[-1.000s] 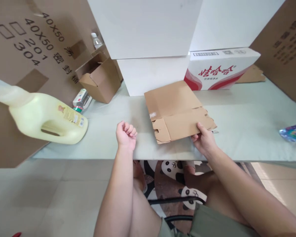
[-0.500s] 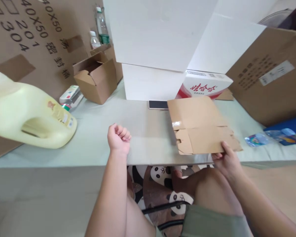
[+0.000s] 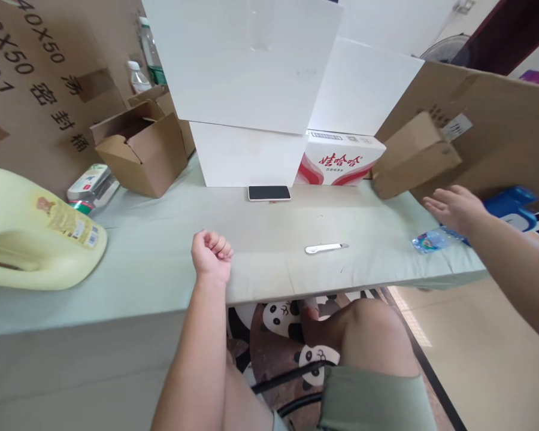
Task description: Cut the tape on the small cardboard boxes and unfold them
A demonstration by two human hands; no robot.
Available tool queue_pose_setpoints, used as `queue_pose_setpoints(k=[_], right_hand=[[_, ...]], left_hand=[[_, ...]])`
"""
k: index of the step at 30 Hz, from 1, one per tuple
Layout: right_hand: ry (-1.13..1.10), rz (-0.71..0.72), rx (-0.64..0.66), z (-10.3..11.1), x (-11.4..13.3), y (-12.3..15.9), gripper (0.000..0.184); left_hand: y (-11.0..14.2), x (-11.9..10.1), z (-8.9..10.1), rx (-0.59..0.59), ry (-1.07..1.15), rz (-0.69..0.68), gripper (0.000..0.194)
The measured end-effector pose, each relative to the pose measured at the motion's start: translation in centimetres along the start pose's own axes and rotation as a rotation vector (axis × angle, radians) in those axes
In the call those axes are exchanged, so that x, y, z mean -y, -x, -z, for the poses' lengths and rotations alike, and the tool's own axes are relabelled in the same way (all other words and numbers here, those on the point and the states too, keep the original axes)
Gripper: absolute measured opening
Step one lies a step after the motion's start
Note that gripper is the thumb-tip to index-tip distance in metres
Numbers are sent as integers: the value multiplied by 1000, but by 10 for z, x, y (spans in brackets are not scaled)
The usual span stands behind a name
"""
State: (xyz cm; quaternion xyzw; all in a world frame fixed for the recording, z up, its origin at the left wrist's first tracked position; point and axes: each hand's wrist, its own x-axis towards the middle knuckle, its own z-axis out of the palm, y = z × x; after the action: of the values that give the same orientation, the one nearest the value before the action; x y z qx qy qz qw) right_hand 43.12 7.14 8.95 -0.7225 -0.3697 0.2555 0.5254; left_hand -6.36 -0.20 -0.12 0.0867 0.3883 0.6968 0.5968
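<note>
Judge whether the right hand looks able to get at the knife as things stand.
Probably yes: the right hand looks open and empty, the knife lies uncovered on the table, and nothing appears to block the way.

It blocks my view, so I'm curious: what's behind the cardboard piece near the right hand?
Behind the cardboard piece near the right hand is a large brown carton, with a white label and some dark print showing. Whatever else the piece covers is hidden.

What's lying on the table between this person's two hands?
In the head view, a white utility knife lies on the cloth-covered table between the closed left hand and the open right hand.
</note>
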Motion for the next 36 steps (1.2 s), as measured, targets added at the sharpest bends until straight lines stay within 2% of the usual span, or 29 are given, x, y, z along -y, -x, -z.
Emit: queue_pose_setpoints(k=[2,6,10,13,17,22,25,27,29,31,33,36], right_hand=[[-17,-77,23,-13,-8,-2,25],[47,-183,168,-51,-42,22,22],[138,-177,362,-103,-61,47,19],[199,-129,514,-150,-55,65,17],[296,16,721,-216,-28,98,15],[402,313,934,-307,18,148,21],[445,503,1025,-365,50,182,28],[469,647,1065,-402,73,210,40],[590,967,1070,-436,94,242,52],[652,1150,1063,-466,113,273,65],[671,1220,1043,-492,128,298,74],[678,1138,925,-523,142,311,78]], left_hand=[[0,-3,2,-8,2,-3,42],[-3,-9,5,-9,17,-15,42],[-5,-10,5,-9,44,20,42],[-5,-8,5,2,74,30,43],[-4,-10,10,-4,134,33,43],[-2,-18,18,-15,216,33,42],[0,-25,24,-35,256,27,42],[2,-29,27,-54,280,25,42],[3,-34,31,-64,308,35,41],[4,-40,34,-68,340,44,40],[5,-44,38,-70,366,52,40],[5,-50,44,-76,389,55,39]])
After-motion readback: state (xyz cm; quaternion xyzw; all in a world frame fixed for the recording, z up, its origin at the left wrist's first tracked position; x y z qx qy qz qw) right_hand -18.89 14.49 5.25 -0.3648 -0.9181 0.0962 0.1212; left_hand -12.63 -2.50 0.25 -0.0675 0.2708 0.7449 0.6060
